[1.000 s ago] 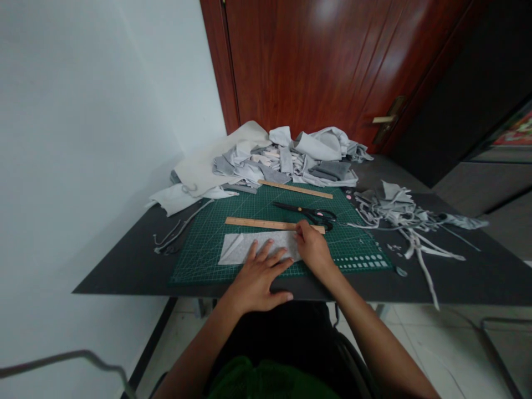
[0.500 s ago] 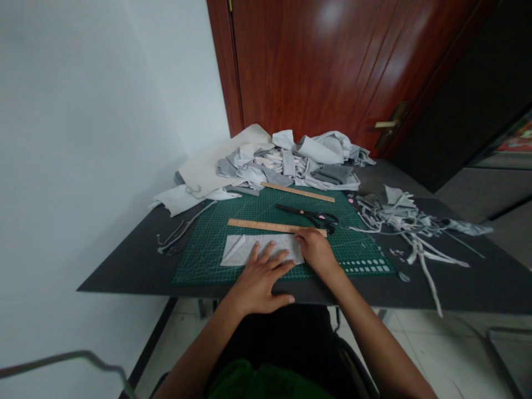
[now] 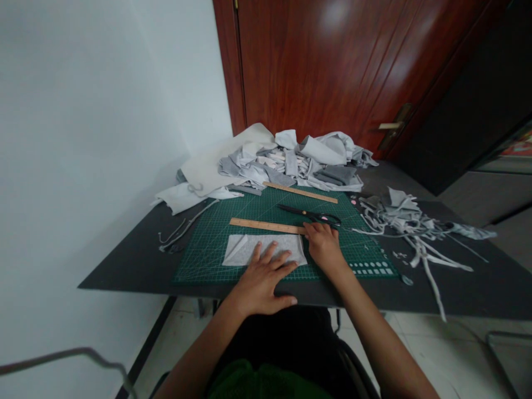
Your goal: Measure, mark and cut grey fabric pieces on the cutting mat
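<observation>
A light grey piece of fabric, its left end folded over at a slant, lies flat on the green cutting mat. My left hand rests on it with fingers spread, holding nothing. Just above the fabric lies a wooden ruler. My right hand has its fingers closed at the ruler's right end, which they hide. Beyond that hand are black scissors, blades pointing left, with part of the handles covered by my fingers.
A second wooden ruler lies farther back. Behind it, grey and white cloth is heaped against the door. Fabric scraps and strips lie on the right, and thin strips on the left of the dark table.
My right hand has moved from the fabric's upper right corner to the right end of the near ruler. My left hand stays spread on the fabric. The view has shifted slightly.
</observation>
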Demonstrator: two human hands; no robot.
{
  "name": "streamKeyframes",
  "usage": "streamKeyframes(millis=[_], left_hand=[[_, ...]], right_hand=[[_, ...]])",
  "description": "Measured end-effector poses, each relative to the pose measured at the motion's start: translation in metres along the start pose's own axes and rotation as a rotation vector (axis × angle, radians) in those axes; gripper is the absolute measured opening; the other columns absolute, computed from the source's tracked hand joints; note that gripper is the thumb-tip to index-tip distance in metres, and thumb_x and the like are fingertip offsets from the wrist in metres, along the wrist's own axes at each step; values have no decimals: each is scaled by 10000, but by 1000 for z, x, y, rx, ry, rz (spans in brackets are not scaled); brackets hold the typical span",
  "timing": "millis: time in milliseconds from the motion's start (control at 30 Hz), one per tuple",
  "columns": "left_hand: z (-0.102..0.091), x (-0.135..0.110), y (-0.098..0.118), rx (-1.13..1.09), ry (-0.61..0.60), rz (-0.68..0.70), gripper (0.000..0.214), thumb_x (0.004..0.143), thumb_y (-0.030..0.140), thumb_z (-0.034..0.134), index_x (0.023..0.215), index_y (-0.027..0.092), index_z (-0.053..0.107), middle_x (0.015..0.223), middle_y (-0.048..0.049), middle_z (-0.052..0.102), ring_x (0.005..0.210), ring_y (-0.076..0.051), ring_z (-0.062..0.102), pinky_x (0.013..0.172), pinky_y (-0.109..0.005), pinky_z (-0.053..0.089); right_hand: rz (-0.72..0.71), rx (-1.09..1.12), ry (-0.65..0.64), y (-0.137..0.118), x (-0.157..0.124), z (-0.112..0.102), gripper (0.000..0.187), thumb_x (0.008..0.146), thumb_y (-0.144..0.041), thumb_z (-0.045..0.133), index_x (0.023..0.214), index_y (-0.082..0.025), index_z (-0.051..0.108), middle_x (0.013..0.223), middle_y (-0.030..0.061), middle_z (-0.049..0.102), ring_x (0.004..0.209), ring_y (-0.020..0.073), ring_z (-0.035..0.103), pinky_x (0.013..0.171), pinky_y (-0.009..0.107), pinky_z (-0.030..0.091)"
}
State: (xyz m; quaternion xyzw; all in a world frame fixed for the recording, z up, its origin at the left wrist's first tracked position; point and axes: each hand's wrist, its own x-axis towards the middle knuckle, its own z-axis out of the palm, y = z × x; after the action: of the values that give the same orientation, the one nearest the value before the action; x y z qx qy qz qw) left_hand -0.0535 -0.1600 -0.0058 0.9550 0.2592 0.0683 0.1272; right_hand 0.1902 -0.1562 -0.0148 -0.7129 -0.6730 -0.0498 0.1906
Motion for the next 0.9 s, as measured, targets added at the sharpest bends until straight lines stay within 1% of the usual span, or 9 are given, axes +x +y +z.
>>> streamKeyframes(millis=[100,267,333,467,567,667,733,800,900], left_hand=[[1,0,-1,-2,17,8,837,844,670,715,1567,346,446,1668,-39,389,1601,-397,132,1265,-682,-28],[-1,1,1,1,9,6,842,834,663,728,1562,340,456,1668,-40,389,1597,-406,146,1261,-695,-14],[-2,1,1,4,0,0,845,832,664,729,1561,333,459,1667,-44,390,1596,-407,148,1261,-698,-5],[1,-2,-2,-12,36,16,827,857,714,672,1565,346,452,1662,-43,400,1594,-398,164,1264,-689,-4],[5,-3,-5,-22,60,26,821,872,741,630,1571,355,440,1659,-37,405,1596,-393,158,1267,-679,-6],[5,-4,-4,-31,60,28,818,874,744,626,1567,350,447,1654,-33,414,1590,-391,183,1272,-671,9],[4,-4,-3,-37,46,12,822,869,742,635,1565,346,450,1661,-34,402,1577,-397,221,1269,-677,35],[2,-3,0,-40,24,-14,833,863,735,649,1567,340,446,1670,-40,384,1562,-407,254,1259,-693,72],[2,-3,2,-45,17,-25,839,861,726,659,1572,341,435,1674,-42,376,1551,-411,274,1251,-703,89]], right_hand=[[-2,-52,-19,-1,-1,2,453,992,-100,435,1402,-184,606,1224,176,684,1130,352,510,888,459,368],[11,-97,10,-3,-1,-2,297,984,-91,434,1085,-174,701,1123,176,668,1098,354,496,871,450,339],[30,-59,51,-2,0,-5,282,982,-79,426,1026,-172,689,1084,168,681,1086,343,512,864,438,334],[99,88,104,4,2,-14,268,989,-94,403,1033,-172,655,996,138,704,1009,305,575,841,396,344],[23,250,17,5,0,-20,240,1022,-169,390,1034,-190,630,927,96,695,928,266,614,826,360,382],[-68,395,-176,0,-4,-22,237,1060,-246,377,1027,-217,610,889,47,679,861,224,632,785,316,419],[-80,404,-270,-4,-6,-19,238,1070,-252,381,1018,-217,611,895,40,682,864,213,637,780,304,424],[-78,327,-295,-9,-8,-17,240,1063,-227,412,983,-206,637,928,59,697,913,226,637,811,317,418],[-52,156,-183,-17,-11,-16,201,1023,-199,503,985,-196,701,1034,104,715,1020,280,612,872,369,401]])
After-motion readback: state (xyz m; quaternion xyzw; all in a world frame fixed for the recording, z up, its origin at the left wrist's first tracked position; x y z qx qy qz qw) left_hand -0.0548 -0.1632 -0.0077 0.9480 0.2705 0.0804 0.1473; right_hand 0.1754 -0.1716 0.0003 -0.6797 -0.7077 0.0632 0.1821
